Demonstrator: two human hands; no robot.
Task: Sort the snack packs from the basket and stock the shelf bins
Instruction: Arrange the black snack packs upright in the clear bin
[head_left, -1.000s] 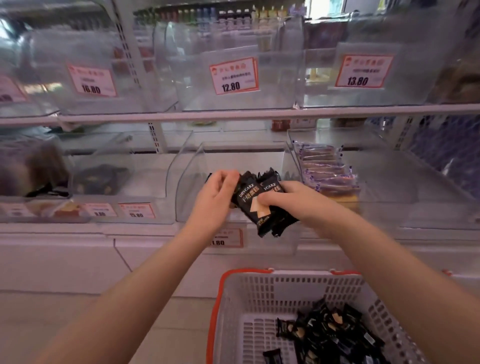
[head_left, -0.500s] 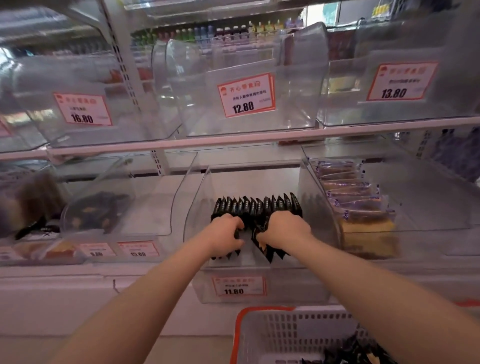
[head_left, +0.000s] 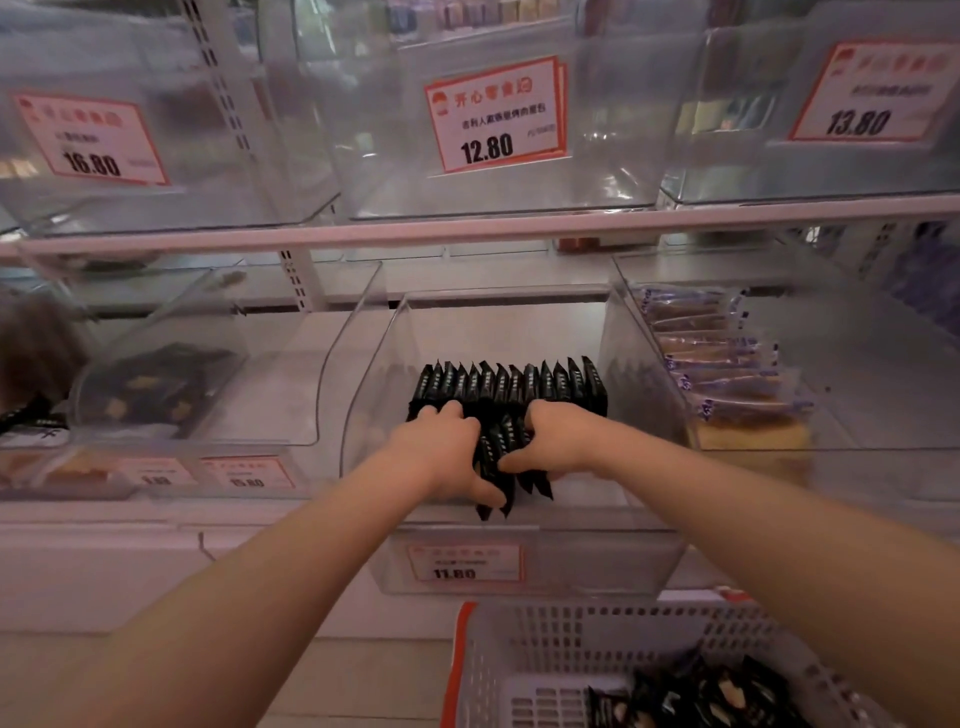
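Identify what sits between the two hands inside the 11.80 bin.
Head view: a small bunch of black snack packs, gripped between left hand and right hand.

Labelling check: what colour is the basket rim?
Orange-red rim on a white basket, seen in the head view.

Bin (head_left: 613, 364) open-topped; free room behind black packs (head_left: 511, 382); side walls confine.

Three price cards hang near the top: 16.80 (head_left: 91, 139) at the left edge, 12.80 (head_left: 496, 114) in the middle, 13.80 (head_left: 872, 93) at the right edge. A smaller 11.80 card (head_left: 464, 563) sits lower down. Far behind the top shelf stand blurry things, maybe bottles (head_left: 467, 10).
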